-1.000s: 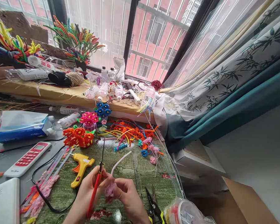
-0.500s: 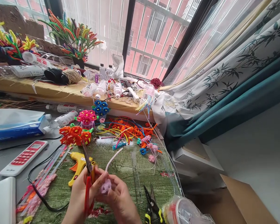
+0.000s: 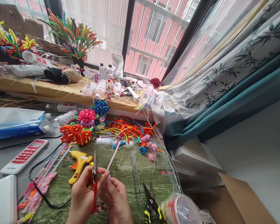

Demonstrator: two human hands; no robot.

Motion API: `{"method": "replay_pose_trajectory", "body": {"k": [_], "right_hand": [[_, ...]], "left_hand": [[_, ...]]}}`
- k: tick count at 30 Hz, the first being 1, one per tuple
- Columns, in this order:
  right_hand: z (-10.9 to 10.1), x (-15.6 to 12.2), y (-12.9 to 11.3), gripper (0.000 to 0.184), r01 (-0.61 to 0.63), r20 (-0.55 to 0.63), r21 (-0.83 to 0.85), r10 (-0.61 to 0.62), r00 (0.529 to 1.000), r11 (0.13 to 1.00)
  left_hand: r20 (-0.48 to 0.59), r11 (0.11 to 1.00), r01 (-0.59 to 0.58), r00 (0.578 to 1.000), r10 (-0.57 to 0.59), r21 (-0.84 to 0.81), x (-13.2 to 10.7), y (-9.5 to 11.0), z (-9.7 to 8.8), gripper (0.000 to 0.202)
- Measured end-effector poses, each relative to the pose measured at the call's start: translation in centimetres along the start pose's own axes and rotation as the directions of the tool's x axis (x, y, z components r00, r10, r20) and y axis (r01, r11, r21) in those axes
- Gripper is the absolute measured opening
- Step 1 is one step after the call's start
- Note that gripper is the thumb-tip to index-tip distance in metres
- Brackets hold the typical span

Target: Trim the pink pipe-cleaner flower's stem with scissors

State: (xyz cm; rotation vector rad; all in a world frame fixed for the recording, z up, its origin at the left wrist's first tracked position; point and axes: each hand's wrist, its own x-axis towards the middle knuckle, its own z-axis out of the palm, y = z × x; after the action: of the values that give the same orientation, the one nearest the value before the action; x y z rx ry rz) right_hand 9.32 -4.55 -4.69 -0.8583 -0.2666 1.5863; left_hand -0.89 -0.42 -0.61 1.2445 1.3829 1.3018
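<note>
My left hand (image 3: 82, 193) is closed round red-handled scissors (image 3: 94, 183), blades pointing up and away from me. My right hand (image 3: 116, 199) pinches the lower end of a pale pink pipe cleaner (image 3: 113, 155), which rises slanting away over the green mat (image 3: 126, 174). Both hands meet at the mat's near edge, fingertips touching. The pink flower piece seen earlier is hidden inside my fingers.
A yellow glue gun (image 3: 80, 165) lies left of my hands, its black cable looping beside it. A clear ruler (image 3: 135, 175) and black-yellow pliers (image 3: 151, 205) lie to the right. Pipe-cleaner flowers (image 3: 76, 134), loose stems (image 3: 126, 129), a red-white remote (image 3: 25, 155) and a tissue pack (image 3: 16, 124) lie beyond.
The scissors have swung upright and closer to the pipe cleaner. The pink flower piece has turned out of sight in my right fingers, and the stem now stands straighter.
</note>
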Motion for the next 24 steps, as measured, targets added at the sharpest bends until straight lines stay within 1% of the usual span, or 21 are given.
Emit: {"method": "replay_pose_trajectory", "body": {"k": [3,8,13,16,19,24], "right_hand": [[-0.1,0.3,0.4,0.046,0.044,-0.007,0.01,-0.044,0.999,0.999],[-0.6,0.8,1.0,0.049,0.113,-0.063,-0.023,-0.115,0.991,0.993],[-0.5,1.1,0.9,0.052,0.128,-0.087,-0.025,-0.13,0.988,0.991],[0.2,0.8,0.7,0.051,0.138,-0.107,-0.012,-0.138,0.985,0.99],[0.8,0.2,0.4,0.053,0.15,-0.143,0.02,-0.146,0.979,0.989],[0.7,-0.1,-0.2,0.061,0.155,-0.175,0.031,-0.148,0.973,0.987]], "left_hand": [[0.01,1.0,-0.016,1.0,0.016,-0.016,0.1,-0.2,-0.2,0.048],[0.004,0.998,-0.053,0.999,0.053,-0.022,0.3,-0.8,-0.5,0.048],[-0.022,0.996,-0.085,0.996,0.085,-0.022,0.2,-1.7,-0.6,0.051],[-0.021,0.996,-0.083,0.996,0.083,-0.02,0.1,-1.6,-0.6,0.051],[-0.022,0.998,-0.068,0.997,0.068,-0.009,0.0,-1.3,-0.5,0.05],[0.005,1.0,-0.013,1.0,0.013,0.009,-0.3,-0.6,-0.5,0.049]]}}
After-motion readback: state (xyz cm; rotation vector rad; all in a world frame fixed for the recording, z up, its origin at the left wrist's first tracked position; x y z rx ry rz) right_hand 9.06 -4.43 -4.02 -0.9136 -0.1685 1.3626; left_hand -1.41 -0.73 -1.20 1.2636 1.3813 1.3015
